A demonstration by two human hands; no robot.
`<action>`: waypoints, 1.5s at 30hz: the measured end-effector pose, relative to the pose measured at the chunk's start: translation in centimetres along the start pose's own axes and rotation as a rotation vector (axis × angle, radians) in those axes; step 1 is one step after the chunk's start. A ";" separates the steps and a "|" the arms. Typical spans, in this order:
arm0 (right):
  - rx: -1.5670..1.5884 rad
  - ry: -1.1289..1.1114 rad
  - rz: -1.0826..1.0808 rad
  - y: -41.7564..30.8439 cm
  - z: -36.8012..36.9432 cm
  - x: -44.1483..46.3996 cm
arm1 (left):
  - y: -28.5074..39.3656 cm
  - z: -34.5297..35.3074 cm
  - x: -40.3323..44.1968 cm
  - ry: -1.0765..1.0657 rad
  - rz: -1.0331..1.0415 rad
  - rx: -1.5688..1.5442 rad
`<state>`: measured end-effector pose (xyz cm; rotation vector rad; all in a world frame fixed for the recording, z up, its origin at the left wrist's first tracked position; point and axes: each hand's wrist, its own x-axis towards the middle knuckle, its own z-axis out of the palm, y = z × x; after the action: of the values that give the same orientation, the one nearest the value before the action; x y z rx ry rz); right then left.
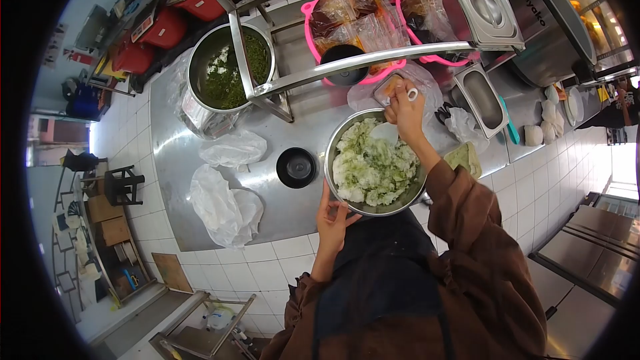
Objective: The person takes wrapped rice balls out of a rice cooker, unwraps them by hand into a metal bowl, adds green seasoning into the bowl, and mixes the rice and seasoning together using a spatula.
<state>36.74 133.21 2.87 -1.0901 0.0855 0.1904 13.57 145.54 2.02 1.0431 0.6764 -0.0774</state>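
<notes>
My right hand (405,107) is wrapped round the handle of the white paddle (385,132), whose blade sits in the rice (373,170) near the far right of the metal bowl (328,160). My left hand (335,221) rests with fingers spread against the near left of that bowl; whether they hook underneath to grip it, I can't tell from above. The bowl sits at the near edge of the desk (270,137), just beside a small black bowl (297,168).

The green is patchy, with white clumps along the left and front, so I judge this step wants folding more than stirring: slide the blade down the wall, lift from the bottom, turn it over gently so the grains aren't mashed. My left hand should brace against each push and turn the bowl a little between strokes, to bring the pale parts under the paddle.
</notes>
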 end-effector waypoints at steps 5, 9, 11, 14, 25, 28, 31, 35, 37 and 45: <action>-0.133 -0.280 0.026 -3.5 1.7 -0.6 | -0.1 0.0 0.1 0.019 -0.018 -0.002; -0.336 -0.256 0.003 -2.0 0.0 -2.1 | -0.5 -0.2 0.1 0.024 -0.052 -0.087; -0.312 -0.148 -0.012 -1.7 -1.4 -2.9 | -0.6 -0.1 0.0 0.022 -0.067 -0.128; -0.210 0.052 -0.061 -2.0 -2.8 -4.6 | -0.5 -0.1 0.0 0.013 -0.081 -0.128; 0.060 0.681 -0.068 -0.2 -3.1 -8.8 | -1.3 -1.0 0.4 -0.072 -0.086 -0.108; 0.000 0.759 0.091 -0.2 -1.0 -7.1 | -0.9 -1.0 0.3 -0.093 -0.071 -0.124; -0.134 0.882 0.014 1.1 2.0 -4.4 | -1.0 -1.2 0.5 -0.127 -0.072 -0.121; -0.182 0.760 0.021 1.5 7.0 -4.4 | -1.5 -1.6 0.6 -0.141 -0.058 -0.126; -0.143 0.552 -0.186 2.9 8.2 -4.5 | -1.7 -1.7 0.8 -0.135 -0.047 -0.129; -0.026 0.058 0.126 -4.6 3.2 -7.0 | -0.9 -1.3 0.5 -0.113 -0.065 -0.098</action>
<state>30.74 133.23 9.46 -1.1174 0.2048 0.2737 13.01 146.22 0.66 0.9157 0.6055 -0.1564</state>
